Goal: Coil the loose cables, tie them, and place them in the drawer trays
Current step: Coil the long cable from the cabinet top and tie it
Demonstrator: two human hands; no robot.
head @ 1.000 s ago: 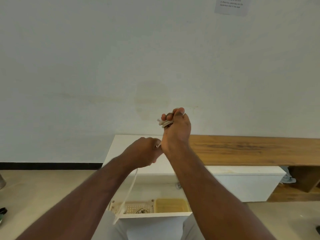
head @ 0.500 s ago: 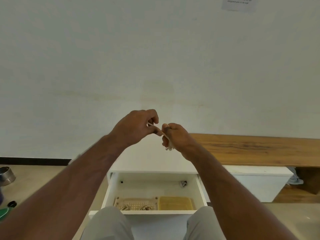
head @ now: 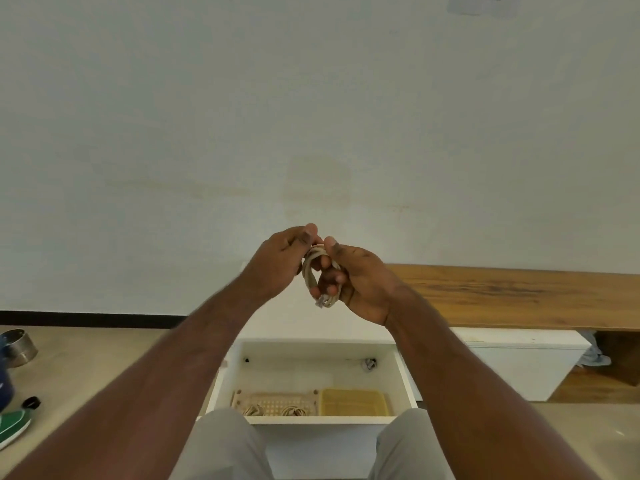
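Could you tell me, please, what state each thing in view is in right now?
cable: coiled, held up in the air by both hands
left hand: pinches the coil's top
right hand: fingers curled through the coil
drawer: open
perforated tray: in the drawer, holds coiled cables
yellow tray: in the drawer, looks empty

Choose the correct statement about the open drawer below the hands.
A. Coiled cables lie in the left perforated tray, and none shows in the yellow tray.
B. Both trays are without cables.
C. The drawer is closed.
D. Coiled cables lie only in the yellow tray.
A: two coiled cables lie in the left perforated tray, while the yellow tray in the open drawer shows none.
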